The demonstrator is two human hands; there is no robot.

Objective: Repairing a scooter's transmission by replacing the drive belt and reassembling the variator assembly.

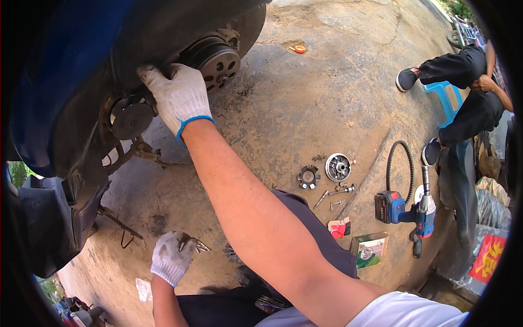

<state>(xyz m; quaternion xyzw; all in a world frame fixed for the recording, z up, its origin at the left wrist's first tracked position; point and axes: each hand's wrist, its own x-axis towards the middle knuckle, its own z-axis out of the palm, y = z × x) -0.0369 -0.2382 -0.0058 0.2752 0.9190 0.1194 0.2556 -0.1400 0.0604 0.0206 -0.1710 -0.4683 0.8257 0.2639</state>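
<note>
My right hand (pixel 182 95), in a white knit glove with a blue cuff, reaches up to the dark underside of a scooter (pixel 131 43). Its fingers are bent in against the casing, and whatever is between them is hidden. Beside it are a round pulley with holes (pixel 219 66) and a smaller dark disc (pixel 132 121), both on the scooter. Low on the left, my gloved left hand (pixel 171 253) is closed around several silver bolts (pixel 202 247), whose ends stick out past the fingers.
On the concrete lie a finned metal disc (pixel 338 167), a toothed ring (pixel 309 177), sockets (pixel 342 189), a black drive belt (pixel 400 163), a cordless impact wrench (pixel 425 215), a small box (pixel 370 249) and an orange tape roll (pixel 298 49). A person (pixel 463 71) sits on a blue stool (pixel 445 101) at right.
</note>
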